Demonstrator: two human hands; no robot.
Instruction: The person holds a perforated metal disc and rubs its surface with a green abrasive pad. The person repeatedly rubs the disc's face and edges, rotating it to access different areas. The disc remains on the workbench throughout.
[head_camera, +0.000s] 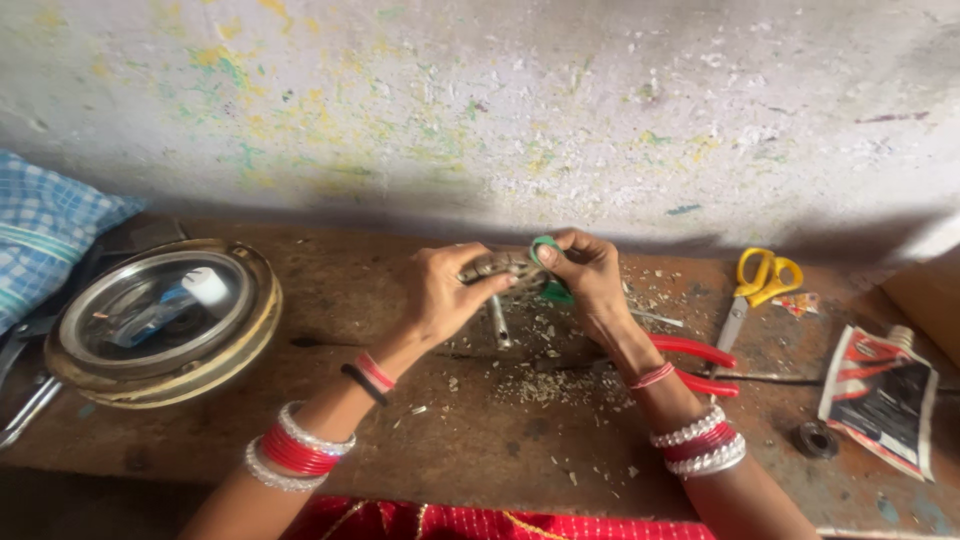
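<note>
My left hand (440, 293) pinches a small brownish metal piece (497, 267) over the middle of the brown work surface (480, 440). My right hand (588, 272) meets it from the right, its fingers closed on a small green ring (545, 247); another bit of green (558, 292) shows just below that hand. The two hands touch at the fingertips. Both wrists wear red and white bangles. What the metal piece is exactly, I cannot tell.
A round metal dish (160, 320) with small items sits at the left, blue checked cloth (45, 230) behind it. Red-handled pliers (700, 365), yellow-handled scissors (755, 285), a squeezed tube (880, 395) and a small black ring (815, 440) lie at the right. Crumbs litter the middle. A speckled wall rises behind.
</note>
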